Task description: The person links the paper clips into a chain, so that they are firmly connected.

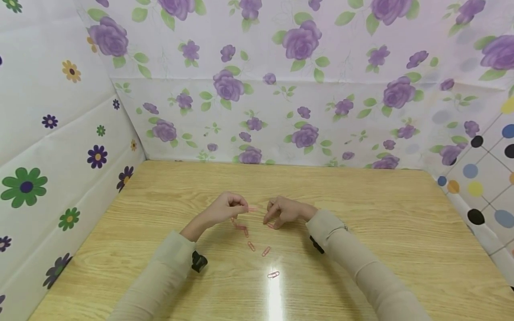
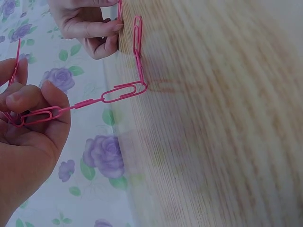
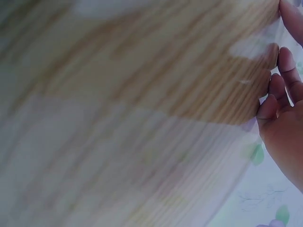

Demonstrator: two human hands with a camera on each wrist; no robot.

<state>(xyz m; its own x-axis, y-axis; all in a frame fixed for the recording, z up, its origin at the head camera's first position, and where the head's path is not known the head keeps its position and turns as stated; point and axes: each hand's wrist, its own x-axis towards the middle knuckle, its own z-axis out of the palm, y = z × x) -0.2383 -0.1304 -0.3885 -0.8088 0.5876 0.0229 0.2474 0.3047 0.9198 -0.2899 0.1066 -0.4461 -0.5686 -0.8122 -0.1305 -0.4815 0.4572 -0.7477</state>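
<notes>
Two sleeves flank three loose paperclips; left fingers pinch one chain, right fingers one clip.

A chain of linked pink oblong wire paper clips trails, bent, from the left hand; a single pink clip sits at the right hand's fingertips; three loose pink clips lie apart.

Pink paper clips lie scattered on the light wood-grain table, one across a bright reflection

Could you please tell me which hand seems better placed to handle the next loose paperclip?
Probably the right hand: it is right at a paperclip, while the left hand holds the linked chain.
</notes>
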